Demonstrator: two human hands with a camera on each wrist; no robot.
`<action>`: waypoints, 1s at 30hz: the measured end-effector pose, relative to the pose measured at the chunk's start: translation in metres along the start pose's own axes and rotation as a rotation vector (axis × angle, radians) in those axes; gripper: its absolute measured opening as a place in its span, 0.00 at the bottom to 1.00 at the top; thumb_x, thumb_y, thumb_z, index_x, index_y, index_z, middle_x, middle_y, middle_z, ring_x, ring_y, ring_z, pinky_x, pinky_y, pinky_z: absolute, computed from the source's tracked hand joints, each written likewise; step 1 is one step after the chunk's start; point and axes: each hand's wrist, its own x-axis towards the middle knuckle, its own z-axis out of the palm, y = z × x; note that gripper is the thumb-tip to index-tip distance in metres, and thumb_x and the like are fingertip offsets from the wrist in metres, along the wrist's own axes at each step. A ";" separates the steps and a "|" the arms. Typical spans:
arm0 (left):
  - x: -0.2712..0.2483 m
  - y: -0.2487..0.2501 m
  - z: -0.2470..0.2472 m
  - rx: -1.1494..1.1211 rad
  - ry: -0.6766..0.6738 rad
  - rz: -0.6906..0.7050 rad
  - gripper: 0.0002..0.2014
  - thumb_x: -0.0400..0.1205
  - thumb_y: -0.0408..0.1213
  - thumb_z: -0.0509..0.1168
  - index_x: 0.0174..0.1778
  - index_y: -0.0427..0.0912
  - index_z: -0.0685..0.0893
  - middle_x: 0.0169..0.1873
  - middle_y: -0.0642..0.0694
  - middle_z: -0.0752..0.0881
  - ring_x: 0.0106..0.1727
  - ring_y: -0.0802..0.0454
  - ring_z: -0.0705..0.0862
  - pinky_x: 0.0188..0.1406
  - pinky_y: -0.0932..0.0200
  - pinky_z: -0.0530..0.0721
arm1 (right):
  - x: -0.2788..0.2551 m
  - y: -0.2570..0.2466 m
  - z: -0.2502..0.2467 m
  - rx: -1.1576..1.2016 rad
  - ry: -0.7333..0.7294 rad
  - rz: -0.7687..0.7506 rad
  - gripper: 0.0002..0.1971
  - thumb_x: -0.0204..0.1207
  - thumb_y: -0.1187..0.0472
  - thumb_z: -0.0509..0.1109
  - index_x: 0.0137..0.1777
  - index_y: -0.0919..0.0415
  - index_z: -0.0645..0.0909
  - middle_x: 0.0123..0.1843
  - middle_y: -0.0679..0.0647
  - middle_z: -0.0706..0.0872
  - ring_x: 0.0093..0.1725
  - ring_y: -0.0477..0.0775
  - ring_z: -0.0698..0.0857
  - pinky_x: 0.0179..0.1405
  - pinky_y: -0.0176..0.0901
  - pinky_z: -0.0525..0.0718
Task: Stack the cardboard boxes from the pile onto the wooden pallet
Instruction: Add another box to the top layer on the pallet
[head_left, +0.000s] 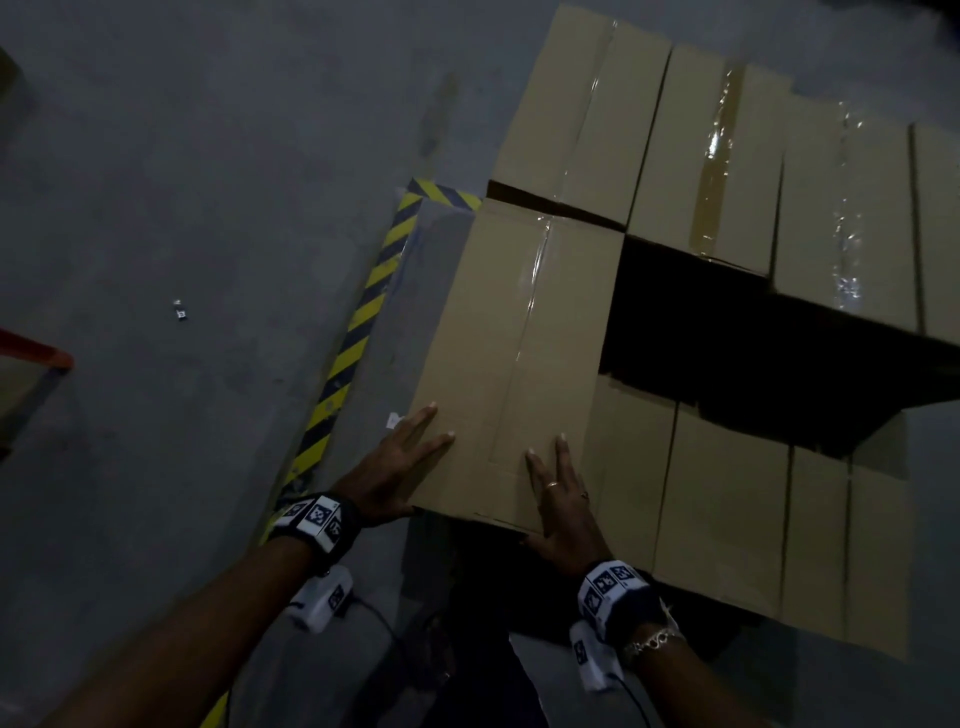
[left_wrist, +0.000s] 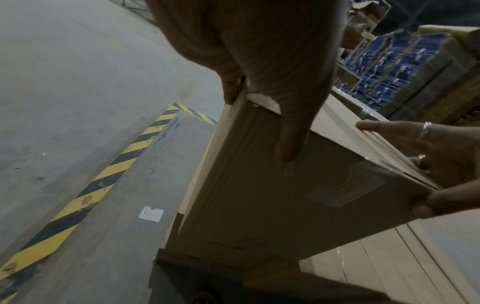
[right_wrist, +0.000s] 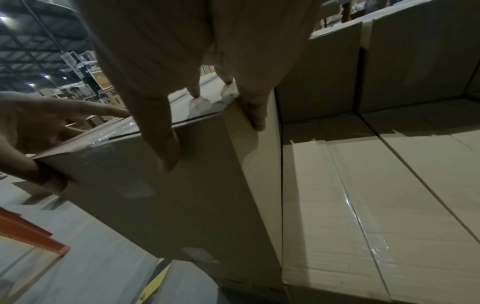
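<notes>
A long taped cardboard box (head_left: 519, 338) lies at the left edge of a stack of similar boxes, its near end toward me. My left hand (head_left: 400, 462) grips the box's near left corner, fingers flat on top and thumb down the end face. My right hand (head_left: 563, 499) grips the near right corner the same way, with rings on two fingers. In the left wrist view the box (left_wrist: 259, 205) sits tilted over a lower box. In the right wrist view the box (right_wrist: 155, 205) presses against the neighbouring boxes (right_wrist: 363, 195). No pallet shows.
A higher row of taped boxes (head_left: 717, 156) stands behind, and lower boxes (head_left: 727, 509) lie to the right, with a dark gap between. Yellow-black hazard tape (head_left: 358, 322) runs along the grey floor on the left. An orange rack post (head_left: 36, 353) stands far left.
</notes>
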 end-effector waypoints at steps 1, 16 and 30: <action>0.001 0.000 -0.001 -0.006 0.002 -0.007 0.63 0.65 0.55 0.83 0.89 0.54 0.49 0.89 0.44 0.40 0.89 0.39 0.48 0.79 0.28 0.67 | 0.002 0.001 0.000 -0.004 0.006 -0.001 0.63 0.62 0.59 0.86 0.90 0.47 0.47 0.87 0.51 0.24 0.88 0.55 0.42 0.83 0.69 0.62; 0.009 0.006 -0.012 -0.077 0.064 -0.071 0.62 0.63 0.41 0.87 0.88 0.59 0.55 0.89 0.53 0.42 0.83 0.38 0.68 0.62 0.43 0.86 | 0.012 0.006 -0.011 -0.042 -0.002 0.024 0.60 0.65 0.56 0.86 0.89 0.45 0.49 0.88 0.50 0.25 0.89 0.66 0.48 0.85 0.64 0.62; 0.015 0.014 -0.009 -0.049 0.049 -0.053 0.62 0.63 0.45 0.87 0.89 0.54 0.55 0.90 0.48 0.43 0.85 0.40 0.65 0.57 0.47 0.85 | 0.004 0.010 -0.020 0.015 0.024 0.038 0.57 0.65 0.61 0.86 0.89 0.48 0.55 0.90 0.51 0.30 0.89 0.64 0.47 0.86 0.62 0.61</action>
